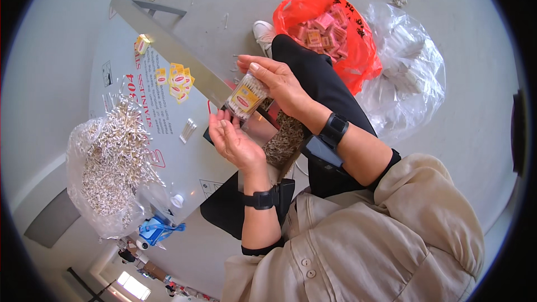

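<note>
A clear pack of cotton swabs (pixel 246 97) with a yellow label is held tilted over the table's near edge. My right hand (pixel 282 86) is closed on its upper side, thumb on top and fingers stretched behind it. From below, my left hand (pixel 238 144) cups the pack's lower end, palm turned up and fingertips against it. Under my hands, by my lap, stands an open box of loose cotton swabs (pixel 284 140), partly covered by my right wrist. Several yellow labels (pixel 180 82) lie fanned on the table, and a small bunch of swabs (pixel 188 131) rests nearer to me.
A big clear bag of loose swabs (pixel 114 168) spills over the steel table (pixel 184 162). One yellow-labelled pack (pixel 142 43) stands at the table's far end. On the floor, a red bag (pixel 369 61) holds pink packs beside a clear plastic bag (pixel 411 78).
</note>
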A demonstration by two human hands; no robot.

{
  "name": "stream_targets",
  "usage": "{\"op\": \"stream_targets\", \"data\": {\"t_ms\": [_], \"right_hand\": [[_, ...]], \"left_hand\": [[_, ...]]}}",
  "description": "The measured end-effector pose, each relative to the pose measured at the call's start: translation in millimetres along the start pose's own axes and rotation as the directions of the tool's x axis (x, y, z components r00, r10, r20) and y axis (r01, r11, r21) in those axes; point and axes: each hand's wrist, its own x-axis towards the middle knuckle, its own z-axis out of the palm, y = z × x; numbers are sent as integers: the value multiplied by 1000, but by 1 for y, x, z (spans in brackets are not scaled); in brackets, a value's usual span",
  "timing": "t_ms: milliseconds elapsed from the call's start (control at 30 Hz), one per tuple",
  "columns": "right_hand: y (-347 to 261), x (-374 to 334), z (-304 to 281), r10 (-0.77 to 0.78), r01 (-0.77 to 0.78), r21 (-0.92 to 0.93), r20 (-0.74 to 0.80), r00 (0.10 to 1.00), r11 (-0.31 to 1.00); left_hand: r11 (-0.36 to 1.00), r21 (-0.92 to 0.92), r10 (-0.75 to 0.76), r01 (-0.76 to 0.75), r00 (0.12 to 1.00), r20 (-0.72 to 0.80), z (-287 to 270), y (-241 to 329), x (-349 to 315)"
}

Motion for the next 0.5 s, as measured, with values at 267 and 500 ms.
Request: {"op": "stream_targets", "data": {"t_ms": [267, 500], "right_hand": [[11, 6, 3, 88, -35, -314, 156, 984, 949], [10, 3, 1, 37, -27, -69, 149, 988, 997]], "left_hand": [[933, -134, -323, 335, 940, 108, -13, 16, 25], [927, -50, -367, 370, 928, 72, -15, 26, 31]]}}
